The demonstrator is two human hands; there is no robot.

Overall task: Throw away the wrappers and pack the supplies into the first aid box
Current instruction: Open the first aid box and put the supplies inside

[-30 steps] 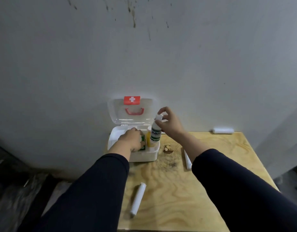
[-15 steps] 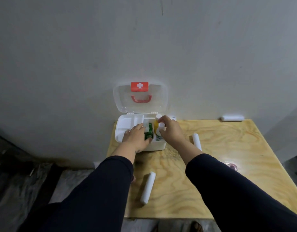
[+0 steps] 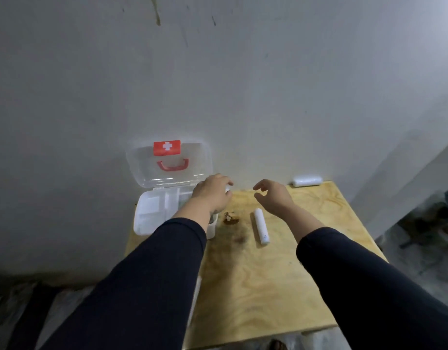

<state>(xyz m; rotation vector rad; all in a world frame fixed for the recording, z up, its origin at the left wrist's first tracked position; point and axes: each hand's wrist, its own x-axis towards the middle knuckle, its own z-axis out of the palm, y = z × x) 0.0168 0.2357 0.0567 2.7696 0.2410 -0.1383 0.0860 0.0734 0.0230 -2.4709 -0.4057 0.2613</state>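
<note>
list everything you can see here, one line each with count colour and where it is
first aid box: 1, white base with clear lid open against the wall, red cross label and red handle on the lid, at the table's far left corner
white roll: 1, white, lying on the table right of the box
second white roll: 1, white, at the table's far edge by the wall
brown scrap: 1, brown, on a dark stain just right of the box
table: 1, light plywood
left hand: 1, over the box's right end, what it holds is unclear
right hand: 1, open and empty, above the table
sleeves: 2, dark navy
</note>
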